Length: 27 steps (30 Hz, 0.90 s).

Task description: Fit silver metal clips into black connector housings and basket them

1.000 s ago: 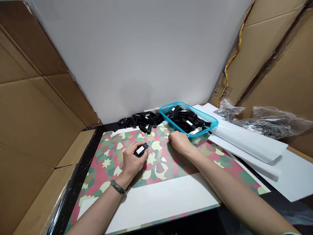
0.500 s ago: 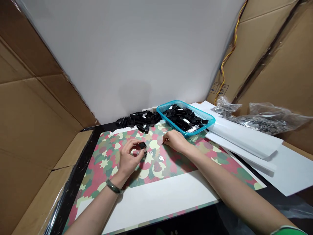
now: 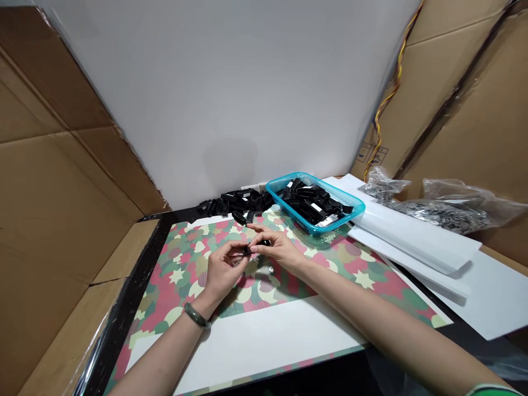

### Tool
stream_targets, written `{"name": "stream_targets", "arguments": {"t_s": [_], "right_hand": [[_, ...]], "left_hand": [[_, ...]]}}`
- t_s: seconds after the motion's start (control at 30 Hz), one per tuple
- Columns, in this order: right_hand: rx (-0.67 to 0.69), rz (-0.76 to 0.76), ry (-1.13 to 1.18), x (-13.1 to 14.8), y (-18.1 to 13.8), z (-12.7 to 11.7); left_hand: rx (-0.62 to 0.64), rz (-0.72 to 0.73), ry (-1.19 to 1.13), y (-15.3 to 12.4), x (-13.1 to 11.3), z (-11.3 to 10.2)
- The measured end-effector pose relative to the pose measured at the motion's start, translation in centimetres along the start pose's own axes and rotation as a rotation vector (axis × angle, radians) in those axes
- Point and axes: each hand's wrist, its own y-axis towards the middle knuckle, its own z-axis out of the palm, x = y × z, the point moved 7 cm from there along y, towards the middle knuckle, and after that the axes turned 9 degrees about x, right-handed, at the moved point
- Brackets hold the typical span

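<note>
The right hand [image 3: 280,250], apart a moment ago, now meets the left hand [image 3: 225,269], bringing both to the black piece [image 3: 247,250] above the mat [image 3: 177,276], inside the counter's [image 3: 152,247] left edge. Left grip pinches it; right grip, I cannot tell.

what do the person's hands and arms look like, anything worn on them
Both hands are ungloved. The left hand has a dark green, rounded bangle at its wrist. The right hand has a bare wrist; farther up that arm, a green sleeve with pale trim shows.
</note>
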Motion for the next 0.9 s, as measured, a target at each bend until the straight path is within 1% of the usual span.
{"name": "stream_targets", "arguments": {"t_s": [0.13, 0.47, 0.7, 0.9], "right_hand": [[0.011, 0.028, 0.017, -0.83, 0.03, 0.34], [0.014, 0.022, -0.017, -0.59, 0.01, 0.21], [-0.017, -0.009, -0.073, -0.04, -0.13, 0.60], [-0.072, -0.018, -0.065, -0.28, -0.28, 0.66]], "left_hand": [[-0.012, 0.025, 0.027, -0.02, -0.13, -0.06], [-0.024, 0.060, 0.077, -0.17, -0.33, -0.09], [-0.036, 0.079, 0.112, -0.24, -0.43, -0.10], [-0.039, 0.091, 0.113, -0.34, -0.64, 0.00]]}}
